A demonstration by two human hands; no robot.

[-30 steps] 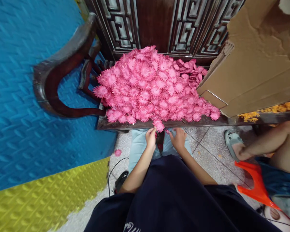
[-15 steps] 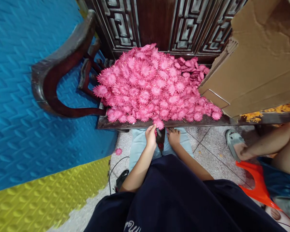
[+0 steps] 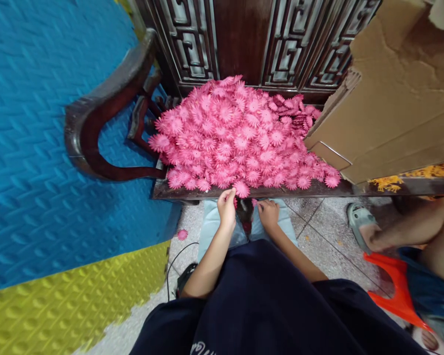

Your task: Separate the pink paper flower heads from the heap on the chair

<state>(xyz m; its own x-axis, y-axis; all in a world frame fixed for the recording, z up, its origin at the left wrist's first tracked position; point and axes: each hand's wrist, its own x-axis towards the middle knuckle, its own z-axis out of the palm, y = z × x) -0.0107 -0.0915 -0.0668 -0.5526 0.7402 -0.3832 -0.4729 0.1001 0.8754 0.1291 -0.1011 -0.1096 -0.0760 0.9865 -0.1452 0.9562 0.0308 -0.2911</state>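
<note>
One pink flower was in hand, just above the middle of the frame, at the near edge of the table. The left hand pinched it by its rim between thumb and forefinger, so that its petals stood in front of the heap of pink flowers. The right hand was a little to the right and lower, its fingers curled, with a small pink piece by the fingertips; whether it gripped that piece could not be told. Between the knees stood a dark object, too shadowed to make out.

As for progress, only that single flower was clearly being handled. The heap spread broadly across the upper middle of the frame, loose and unsorted, most blooms facing up. Toward its upper right, darker flowers lay packed more closely, seemingly stacked. Nothing showed a clear divide between finished and unfinished pieces, so the share done could not be judged; the amount lying loose suggested plenty to handle. Another flower lay on the floor, left of the legs.
</note>
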